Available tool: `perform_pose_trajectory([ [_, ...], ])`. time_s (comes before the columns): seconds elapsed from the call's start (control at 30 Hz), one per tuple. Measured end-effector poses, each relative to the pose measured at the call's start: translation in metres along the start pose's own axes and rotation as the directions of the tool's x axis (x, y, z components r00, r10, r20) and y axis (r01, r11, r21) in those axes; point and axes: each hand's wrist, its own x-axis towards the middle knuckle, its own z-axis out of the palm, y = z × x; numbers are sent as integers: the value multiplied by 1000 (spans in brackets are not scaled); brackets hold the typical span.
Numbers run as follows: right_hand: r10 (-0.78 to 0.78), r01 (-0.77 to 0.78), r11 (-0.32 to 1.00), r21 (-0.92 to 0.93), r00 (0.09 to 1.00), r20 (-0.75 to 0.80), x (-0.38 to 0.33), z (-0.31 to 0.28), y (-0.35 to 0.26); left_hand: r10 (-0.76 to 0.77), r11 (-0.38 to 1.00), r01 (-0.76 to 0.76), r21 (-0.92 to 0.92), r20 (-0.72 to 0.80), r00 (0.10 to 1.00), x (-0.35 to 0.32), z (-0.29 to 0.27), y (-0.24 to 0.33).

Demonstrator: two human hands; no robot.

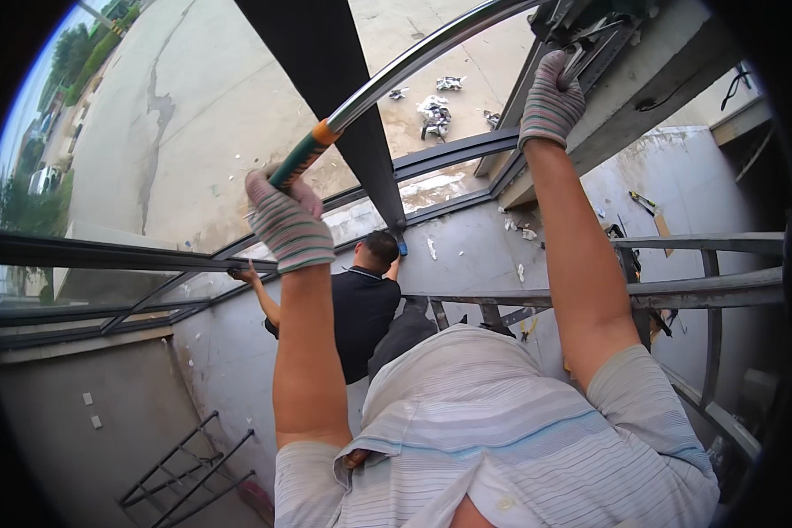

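Raised at the middle left, my left hand (290,220) wears a striped knit glove and is closed round the green and orange grip of a long chrome-shafted tool (414,70). The shaft slants up to the right and runs out at the top of the picture, so its far end is hidden. My right hand (554,101), gloved alike, reaches up to the corner of the dark metal frame (603,66). Its fingers are closed on a metallic piece there, too hidden to name. A broad dark upright (326,79) stands behind the tool.
Below me a person in a dark shirt (361,308) has one hand on the frame's dark rail (150,255) and the other near the upright's foot. A metal ladder (713,290) is at right, another dark metal rack (185,466) lower left. Debris (436,114) lies outside; yellow-handled pliers (642,202) lie right.
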Motion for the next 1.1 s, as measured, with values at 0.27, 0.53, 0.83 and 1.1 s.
perform_pose_trajectory([
  [0.27,-56,106,767,632,994,-98,99,10,35,-57,998,57,-24,5,998,1,-21,-16],
  [0.53,13,-96,268,959,995,96,242,-17,90,-166,986,164,35,71,983,-10,-44,-45],
  [0.83,76,-254,321,912,967,242,206,1,76,-128,991,129,37,-9,992,-12,-98,-54],
  [1.1,-133,0,837,547,970,202,157,2,86,-134,989,134,61,-2,991,-23,-114,-50],
])
